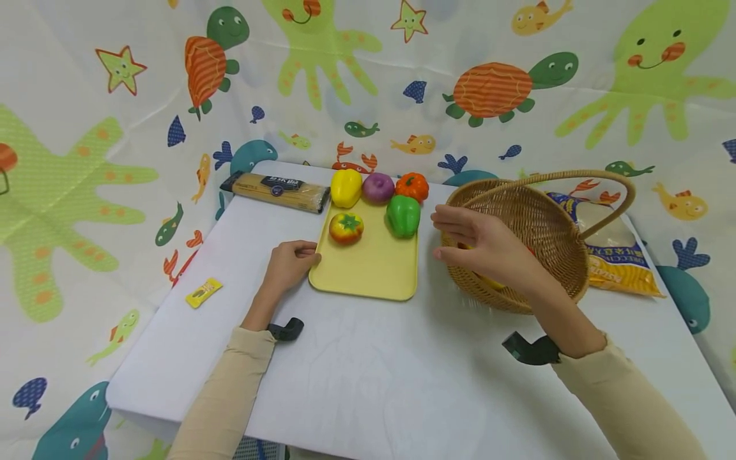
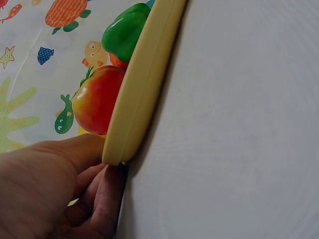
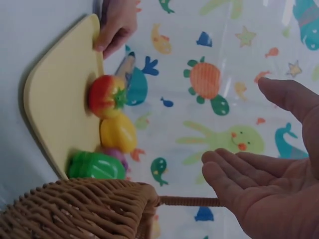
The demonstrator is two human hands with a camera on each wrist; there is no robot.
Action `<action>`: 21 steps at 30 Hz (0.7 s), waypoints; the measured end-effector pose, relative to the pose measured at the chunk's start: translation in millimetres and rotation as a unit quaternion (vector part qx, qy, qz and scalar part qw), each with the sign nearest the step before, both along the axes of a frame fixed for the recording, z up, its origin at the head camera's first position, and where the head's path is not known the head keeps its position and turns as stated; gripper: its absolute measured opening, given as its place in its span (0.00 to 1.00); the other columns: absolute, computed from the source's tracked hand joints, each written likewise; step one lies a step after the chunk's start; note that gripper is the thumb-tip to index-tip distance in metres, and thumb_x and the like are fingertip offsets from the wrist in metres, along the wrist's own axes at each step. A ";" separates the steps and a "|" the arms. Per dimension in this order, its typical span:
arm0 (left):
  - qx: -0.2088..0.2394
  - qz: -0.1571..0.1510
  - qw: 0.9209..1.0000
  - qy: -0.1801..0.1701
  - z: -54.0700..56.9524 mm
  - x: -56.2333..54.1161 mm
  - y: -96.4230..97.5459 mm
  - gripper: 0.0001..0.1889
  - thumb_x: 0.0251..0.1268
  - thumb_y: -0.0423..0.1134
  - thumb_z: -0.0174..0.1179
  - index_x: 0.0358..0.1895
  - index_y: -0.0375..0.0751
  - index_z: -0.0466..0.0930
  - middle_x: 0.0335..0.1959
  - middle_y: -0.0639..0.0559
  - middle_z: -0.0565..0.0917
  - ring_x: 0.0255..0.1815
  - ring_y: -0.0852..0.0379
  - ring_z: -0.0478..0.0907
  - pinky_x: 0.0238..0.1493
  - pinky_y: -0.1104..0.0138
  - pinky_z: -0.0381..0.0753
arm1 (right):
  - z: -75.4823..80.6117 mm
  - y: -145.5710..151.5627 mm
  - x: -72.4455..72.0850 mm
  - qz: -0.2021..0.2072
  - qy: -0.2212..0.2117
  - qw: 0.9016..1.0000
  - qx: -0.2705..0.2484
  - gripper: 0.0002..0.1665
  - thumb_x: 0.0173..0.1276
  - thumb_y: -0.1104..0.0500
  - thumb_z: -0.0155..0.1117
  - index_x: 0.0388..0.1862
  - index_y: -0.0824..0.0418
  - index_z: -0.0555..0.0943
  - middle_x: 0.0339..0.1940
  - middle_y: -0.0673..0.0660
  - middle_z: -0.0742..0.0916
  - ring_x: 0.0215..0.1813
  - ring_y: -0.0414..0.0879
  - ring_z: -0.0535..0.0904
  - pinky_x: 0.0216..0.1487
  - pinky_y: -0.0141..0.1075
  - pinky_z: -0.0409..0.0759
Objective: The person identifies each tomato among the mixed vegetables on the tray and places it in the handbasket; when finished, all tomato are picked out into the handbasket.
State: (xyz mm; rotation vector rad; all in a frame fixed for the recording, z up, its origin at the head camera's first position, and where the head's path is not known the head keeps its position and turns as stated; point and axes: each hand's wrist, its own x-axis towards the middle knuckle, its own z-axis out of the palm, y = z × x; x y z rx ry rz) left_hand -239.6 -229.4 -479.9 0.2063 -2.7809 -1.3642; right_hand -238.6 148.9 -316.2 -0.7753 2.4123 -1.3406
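Basket [image 1: 540,220] — partly hidden, yellow packet [image 1: 204,292] — too small to read

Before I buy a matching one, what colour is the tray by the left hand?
The tray is pale yellow, seen best in the head view.

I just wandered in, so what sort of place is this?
Probably a staged tabletop set: a cartoon sea-animal cloth hangs behind the white table, with a tray of toy-like vegetables.

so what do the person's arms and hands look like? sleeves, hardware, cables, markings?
Plain beige on both: left sleeve, right sleeve. At each cuff sits a black, bent-shaped unit: left wrist unit, right wrist unit. The left hand and right hand are bare, no gloves. No cables or markings visible.
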 end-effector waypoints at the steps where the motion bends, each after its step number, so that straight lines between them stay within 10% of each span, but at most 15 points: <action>1: -0.001 0.000 1.000 0.000 -0.7 -0.1 -0.5 0.19 0.66 0.41 0.64 0.57 0.36 0.82 0.43 0.45 0.86 0.43 0.51 0.83 0.44 0.60 0.82 | -1.3 -3.4 -1.3 0.002 0.000 1.000 -0.001 0.43 0.64 0.52 0.73 0.74 0.59 0.67 0.68 0.54 0.76 0.67 0.48 0.72 0.65 0.46 0.71; 21: 0.007 -0.003 1.000 0.007 -1.9 -1.6 0.3 0.18 0.65 0.40 0.65 0.55 0.35 0.83 0.43 0.44 0.86 0.43 0.51 0.83 0.44 0.60 0.82 | -41.9 -94.5 -32.5 0.021 0.013 0.999 -0.026 0.49 0.61 0.49 0.75 0.76 0.61 0.64 0.74 0.54 0.70 0.72 0.49 0.67 0.68 0.41 0.67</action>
